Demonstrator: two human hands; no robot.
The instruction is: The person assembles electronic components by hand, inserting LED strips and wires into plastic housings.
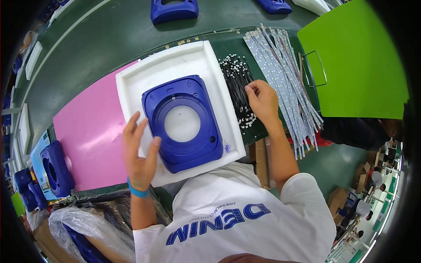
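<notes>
Black cables point(237, 90): lay at 10 o'clock from right hand point(264, 101), axis 12-to-6; if its grip was clamped, I could not tell.
Left hand point(140, 153): spread apart, at 8 o'clock of blue housing point(188, 153).

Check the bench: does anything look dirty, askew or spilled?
A blue-purple smudge marks the white foam tray beside the lower right corner of the blue housing, odd on otherwise mostly white foam. To the right, the white strips lie splayed and crossing rather than squared up.

Blue housing point(207, 116), black white-tipped cables point(236, 85)
</notes>
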